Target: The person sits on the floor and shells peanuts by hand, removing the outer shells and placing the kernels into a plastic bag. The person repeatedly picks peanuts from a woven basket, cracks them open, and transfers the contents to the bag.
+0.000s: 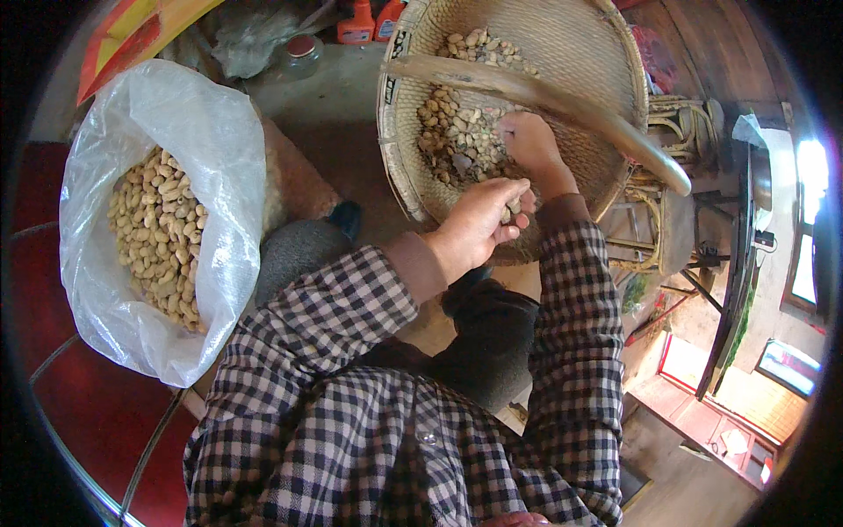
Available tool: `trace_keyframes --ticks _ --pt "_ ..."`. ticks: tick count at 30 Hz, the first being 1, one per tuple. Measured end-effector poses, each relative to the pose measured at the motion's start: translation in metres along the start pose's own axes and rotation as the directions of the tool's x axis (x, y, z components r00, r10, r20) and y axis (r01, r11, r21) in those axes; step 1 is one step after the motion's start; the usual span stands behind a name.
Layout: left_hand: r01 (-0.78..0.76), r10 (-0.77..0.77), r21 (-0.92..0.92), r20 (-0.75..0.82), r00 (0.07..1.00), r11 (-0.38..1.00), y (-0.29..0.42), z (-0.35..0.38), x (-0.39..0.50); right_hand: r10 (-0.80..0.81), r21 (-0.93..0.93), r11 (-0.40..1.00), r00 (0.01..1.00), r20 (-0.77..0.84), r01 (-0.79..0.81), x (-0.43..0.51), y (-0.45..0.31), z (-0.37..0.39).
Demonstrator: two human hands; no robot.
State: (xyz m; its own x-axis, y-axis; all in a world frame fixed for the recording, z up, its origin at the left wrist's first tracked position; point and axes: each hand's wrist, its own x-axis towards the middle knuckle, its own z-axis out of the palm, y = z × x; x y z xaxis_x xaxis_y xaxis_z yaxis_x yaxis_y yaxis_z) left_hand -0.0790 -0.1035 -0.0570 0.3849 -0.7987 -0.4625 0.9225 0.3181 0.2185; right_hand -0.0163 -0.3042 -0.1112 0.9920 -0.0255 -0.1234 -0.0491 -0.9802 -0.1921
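A shallow woven bamboo basket with a wooden handle across its top stands before me. Peanuts in their shells lie in it in loose heaps, with small debris among them. My left hand is palm up over the basket's near rim, its fingers curled around a few peanuts. Beyond it, my right hand reaches under the handle, fingertips down at the edge of the heap. Its fingers are bunched and partly hidden, so whether they pinch a peanut cannot be told.
On the left stands a translucent plastic sack holding many peanuts. A lidded glass jar and red-orange plastic bottles stand on the floor beyond. Stools are right of the basket, and a dark-edged table lies farther right.
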Motion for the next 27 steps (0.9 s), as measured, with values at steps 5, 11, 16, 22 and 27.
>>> trace_keyframes --ticks 5,11,16,22,27 --pt "0.041 -0.04 0.058 -0.021 0.999 0.997 0.001 0.004 -0.002 -0.058 -0.215 0.977 0.975 -0.213 0.011 0.01 0.022 0.05" --pt "0.035 -0.034 0.072 -0.019 0.999 0.997 0.002 0.006 -0.003 0.056 -0.114 0.99 0.982 -0.182 -0.078 0.009 0.04 0.056" --pt "0.012 -0.01 0.08 -0.018 1.0 0.997 0.001 0.003 -0.002 0.254 0.78 0.59 0.965 0.065 -0.208 -0.002 0.027 0.023" --pt "-0.041 0.04 -0.003 -0.14 0.989 0.999 0.001 -0.001 0.001 0.173 0.861 0.456 0.971 0.163 -0.226 -0.028 -0.018 -0.036" --pt "-0.112 0.08 -0.193 -0.167 0.983 0.975 0.001 0.0 0.003 -0.055 0.925 0.339 0.978 0.202 -0.172 -0.061 -0.047 -0.089"
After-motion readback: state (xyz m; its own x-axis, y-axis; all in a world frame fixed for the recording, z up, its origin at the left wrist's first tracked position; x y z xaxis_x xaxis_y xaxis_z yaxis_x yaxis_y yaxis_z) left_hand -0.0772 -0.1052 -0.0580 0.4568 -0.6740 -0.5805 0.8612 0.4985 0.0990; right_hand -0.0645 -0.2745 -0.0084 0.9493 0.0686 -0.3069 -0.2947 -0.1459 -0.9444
